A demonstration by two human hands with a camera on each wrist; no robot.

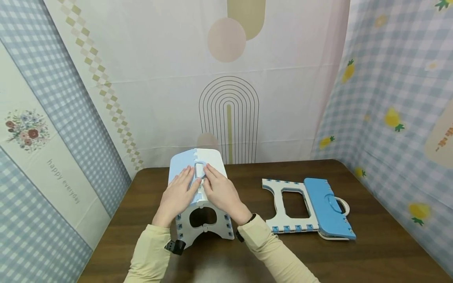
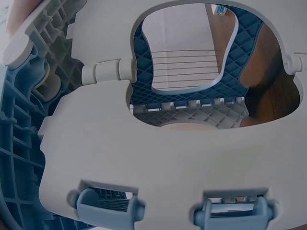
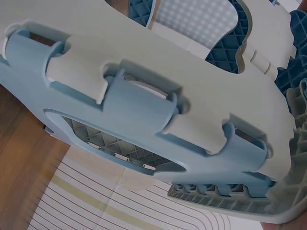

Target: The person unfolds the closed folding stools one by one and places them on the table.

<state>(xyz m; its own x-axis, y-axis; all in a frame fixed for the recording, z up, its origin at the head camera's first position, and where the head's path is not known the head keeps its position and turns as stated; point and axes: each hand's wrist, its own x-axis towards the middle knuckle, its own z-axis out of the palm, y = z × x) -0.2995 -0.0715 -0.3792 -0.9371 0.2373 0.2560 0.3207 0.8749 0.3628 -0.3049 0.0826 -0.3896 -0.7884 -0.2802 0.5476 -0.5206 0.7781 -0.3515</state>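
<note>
A blue and white folding step stool (image 1: 182, 161) stands unfolded on the table at left of centre. My left hand (image 1: 178, 194) lies on the pale blue half of its top, fingers extended. On the white half rests my right hand (image 1: 223, 192), its fingers straight and close to the handle (image 1: 200, 169) in the middle. In the left wrist view, the stool's white end panel (image 2: 144, 153) fills most of the picture, with hinges along it. The right wrist view shows the panel's hinges (image 3: 139, 103) and a blue side with an oval opening. Only a sliver of hand shows there.
On the right of the brown table (image 1: 247, 255) lies a second folding stool (image 1: 325, 208), flattened, its white leg panel (image 1: 279, 200) spread toward the left and a white handle loop at its right. A printed cloth (image 1: 170, 110) hangs behind the table.
</note>
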